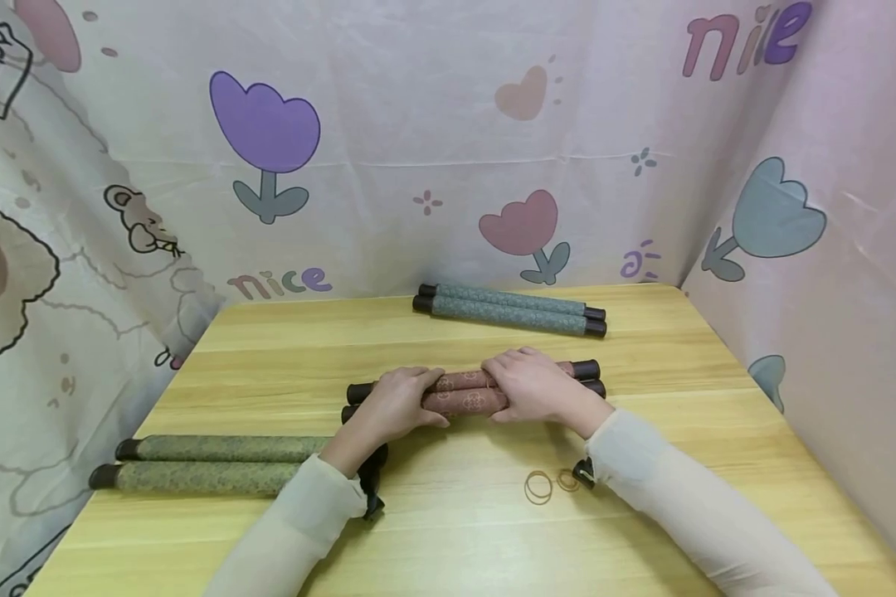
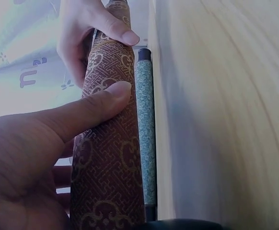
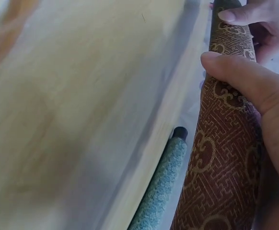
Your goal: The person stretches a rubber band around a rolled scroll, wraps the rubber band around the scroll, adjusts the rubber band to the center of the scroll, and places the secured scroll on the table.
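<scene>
Two reddish-brown patterned scrolls with dark end knobs lie side by side in the head view, a front one (image 1: 465, 403) and a back one (image 1: 463, 381). My left hand (image 1: 394, 405) grips them left of the middle, thumb along the near side and fingers over the far side. Right of the middle, my right hand (image 1: 530, 388) holds them the same way. In the left wrist view my left thumb (image 2: 98, 105) presses on the gold-patterned scroll cloth (image 2: 106, 167). The right wrist view shows my right thumb (image 3: 240, 74) across the same roll.
Behind are two blue-green scrolls (image 1: 508, 313) on the wooden table (image 1: 448, 539). Two olive-green scrolls (image 1: 202, 478) lie at the left, their right ends partly behind my left forearm. Thin rubber bands (image 1: 526, 489) lie near my right sleeve (image 1: 642, 464). A printed curtain (image 1: 411, 99) surrounds the table.
</scene>
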{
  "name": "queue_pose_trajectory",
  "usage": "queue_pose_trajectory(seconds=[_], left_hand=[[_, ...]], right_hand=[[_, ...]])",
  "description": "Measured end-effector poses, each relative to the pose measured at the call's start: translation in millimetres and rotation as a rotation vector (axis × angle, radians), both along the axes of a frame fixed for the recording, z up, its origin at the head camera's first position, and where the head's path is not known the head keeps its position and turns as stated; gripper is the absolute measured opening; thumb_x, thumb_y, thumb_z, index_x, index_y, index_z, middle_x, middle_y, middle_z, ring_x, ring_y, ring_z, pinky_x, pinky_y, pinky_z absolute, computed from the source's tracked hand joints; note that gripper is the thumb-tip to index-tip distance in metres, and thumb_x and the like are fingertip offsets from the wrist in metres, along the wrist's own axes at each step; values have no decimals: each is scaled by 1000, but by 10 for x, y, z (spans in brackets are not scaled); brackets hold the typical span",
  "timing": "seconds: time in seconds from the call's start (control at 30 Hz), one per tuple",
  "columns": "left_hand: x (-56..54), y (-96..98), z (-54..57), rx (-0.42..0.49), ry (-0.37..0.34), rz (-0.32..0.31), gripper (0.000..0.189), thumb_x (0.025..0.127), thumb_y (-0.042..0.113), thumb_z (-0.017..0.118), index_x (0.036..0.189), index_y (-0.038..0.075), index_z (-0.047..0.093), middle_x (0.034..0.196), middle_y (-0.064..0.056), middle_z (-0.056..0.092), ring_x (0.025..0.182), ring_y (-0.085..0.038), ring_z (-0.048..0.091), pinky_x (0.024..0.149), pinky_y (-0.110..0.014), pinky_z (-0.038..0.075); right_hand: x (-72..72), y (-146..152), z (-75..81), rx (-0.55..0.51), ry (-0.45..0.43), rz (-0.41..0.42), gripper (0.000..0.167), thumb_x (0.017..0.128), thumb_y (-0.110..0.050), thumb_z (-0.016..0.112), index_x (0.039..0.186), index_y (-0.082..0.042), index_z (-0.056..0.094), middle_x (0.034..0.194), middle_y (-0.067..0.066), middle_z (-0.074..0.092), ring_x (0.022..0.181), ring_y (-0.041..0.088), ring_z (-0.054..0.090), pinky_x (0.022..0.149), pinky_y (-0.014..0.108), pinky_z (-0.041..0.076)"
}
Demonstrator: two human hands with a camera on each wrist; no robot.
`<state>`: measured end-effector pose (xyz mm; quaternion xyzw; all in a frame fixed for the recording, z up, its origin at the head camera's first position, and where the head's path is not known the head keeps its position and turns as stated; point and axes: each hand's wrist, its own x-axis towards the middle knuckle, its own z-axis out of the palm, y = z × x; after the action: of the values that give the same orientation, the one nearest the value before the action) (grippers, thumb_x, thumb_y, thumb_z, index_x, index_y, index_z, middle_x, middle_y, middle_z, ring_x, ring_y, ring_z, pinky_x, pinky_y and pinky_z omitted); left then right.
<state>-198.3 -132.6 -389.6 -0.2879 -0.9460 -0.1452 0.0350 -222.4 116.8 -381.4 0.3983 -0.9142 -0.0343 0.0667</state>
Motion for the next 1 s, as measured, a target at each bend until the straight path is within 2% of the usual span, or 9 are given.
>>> queue_pose_trajectory(seconds=[0.23, 0.5, 0.67, 0.83, 1.0], left_hand=[[3, -9, -26, -38, 38, -14, 77, 73, 41, 86, 134, 3, 59, 114, -13, 66, 101, -33, 64, 88, -50, 50], [2, 13, -30, 3, 9, -29, 76, 74, 43, 84, 135, 5, 58, 117, -11, 66, 103, -31, 63, 88, -51, 49], [1, 13, -37, 4, 11, -24, 76, 74, 43, 84, 135, 6, 58, 114, -10, 67, 100, -30, 64, 87, -50, 50], [-1, 2, -49, -12, 1, -14, 77, 74, 43, 85, 136, 6, 58, 116, -11, 66, 102, -30, 64, 88, -50, 50], [-3, 9, -39, -10, 5, -14, 77, 74, 42, 85, 136, 6, 58, 116, -12, 66, 103, -32, 64, 88, -50, 50]], right_hand=[[-6, -63, -68, -7, 18, 10, 83, 71, -63, 77, 126, -4, 58, 120, 11, 65, 110, 29, 60, 98, 46, 45], [2, -172, -78, -80, 0, 44, 85, 72, -65, 75, 125, -1, 58, 117, 12, 65, 108, 30, 61, 98, 44, 47], [17, -171, -49, -70, -50, 8, 95, 70, -72, 71, 133, -2, 54, 125, 13, 62, 116, 30, 57, 102, 45, 42], [39, -99, -3, -60, -107, -49, 106, 67, -71, 75, 142, -1, 47, 135, 14, 57, 124, 32, 52, 105, 48, 39], [39, -85, -2, -22, -67, -39, 93, 71, -65, 76, 135, -2, 52, 129, 13, 60, 118, 32, 55, 101, 48, 42]])
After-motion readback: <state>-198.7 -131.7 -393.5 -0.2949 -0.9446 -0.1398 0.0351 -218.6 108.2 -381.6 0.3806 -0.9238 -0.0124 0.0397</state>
